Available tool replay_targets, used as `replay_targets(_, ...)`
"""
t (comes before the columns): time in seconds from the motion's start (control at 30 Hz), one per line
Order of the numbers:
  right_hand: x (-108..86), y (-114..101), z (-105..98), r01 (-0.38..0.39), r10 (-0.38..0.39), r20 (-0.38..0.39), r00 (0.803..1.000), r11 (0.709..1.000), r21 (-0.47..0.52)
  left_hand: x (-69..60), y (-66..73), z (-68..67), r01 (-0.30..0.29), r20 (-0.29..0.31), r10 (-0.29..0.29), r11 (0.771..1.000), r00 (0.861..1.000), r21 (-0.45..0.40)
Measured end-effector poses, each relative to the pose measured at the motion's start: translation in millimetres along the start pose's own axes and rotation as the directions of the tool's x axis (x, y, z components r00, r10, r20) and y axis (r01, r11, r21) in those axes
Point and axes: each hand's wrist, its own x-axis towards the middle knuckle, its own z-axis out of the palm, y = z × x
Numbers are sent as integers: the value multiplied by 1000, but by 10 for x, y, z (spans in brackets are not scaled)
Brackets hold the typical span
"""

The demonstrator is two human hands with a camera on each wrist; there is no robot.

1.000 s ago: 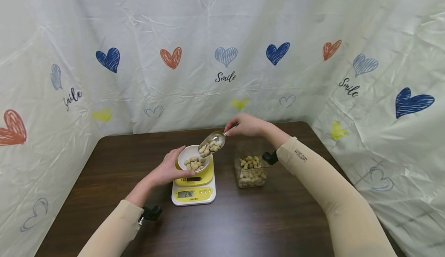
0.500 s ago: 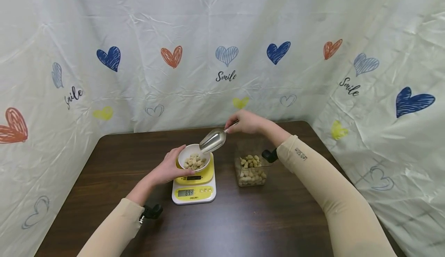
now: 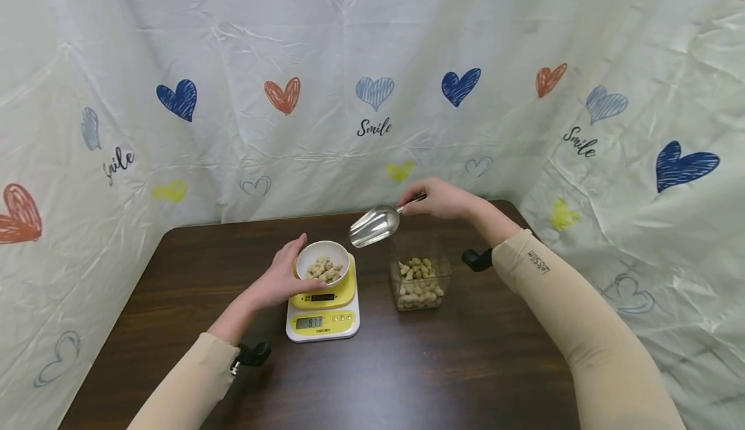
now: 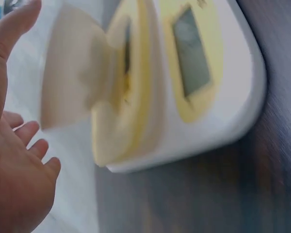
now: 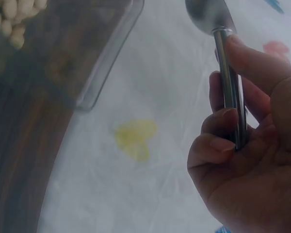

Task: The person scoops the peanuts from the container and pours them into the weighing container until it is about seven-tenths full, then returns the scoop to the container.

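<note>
A white bowl [image 3: 321, 249] with peanuts [image 3: 326, 271] in it stands on a yellow and white scale [image 3: 342, 330] with a lit display. Around the bowl's left side spreads my left hand [image 3: 279, 280], thumb in front; in the left wrist view this hand [image 4: 19, 189] has loose fingers and a gap separates it from the bowl [image 4: 70, 73]. My right hand [image 3: 441, 198] holds a metal scoop [image 3: 375, 225] in the air, right of the bowl, with no peanuts visible in it. In the right wrist view the fingers [image 5: 218, 145] curl round its handle [image 5: 228, 77].
A clear box [image 3: 443, 268] partly filled with peanuts stands right of the scale, below and in front of the right hand. The dark table [image 3: 204, 262] ends at a white curtain [image 3: 326, 178] printed with hearts, which hangs behind it and at both sides.
The peanuts from the scoop have dropped into the bowl. My right hand has drawn the scoop up and right, away from the bowl. My left hand has loosened slightly from the bowl's side.
</note>
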Motion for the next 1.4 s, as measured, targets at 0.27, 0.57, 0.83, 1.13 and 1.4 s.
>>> replay_targets(0.27,-307,111,-269,14,-17,-52,999,999,-45,29,459,14,-86,-12,85,996,996,-25)
replay_targets(0.57,-588,236,-490,18,-27,-61,998,991,-131,119,922,304,-183,49,191,973,980,-142)
replay_targets(0.83,-646,345,-466,22,-27,-21,999,981,-193,287,1073,653,-128,140,151,979,979,-158)
replay_targets(1.13,-540,358,-279,42,-43,4,999,950,-309,494,1097,944,-74,172,99,987,980,-146)
replay_targets(1.4,-503,281,-109,40,-52,-14,999,894,-446,569,1081,1025,-72,187,103,984,977,-163)
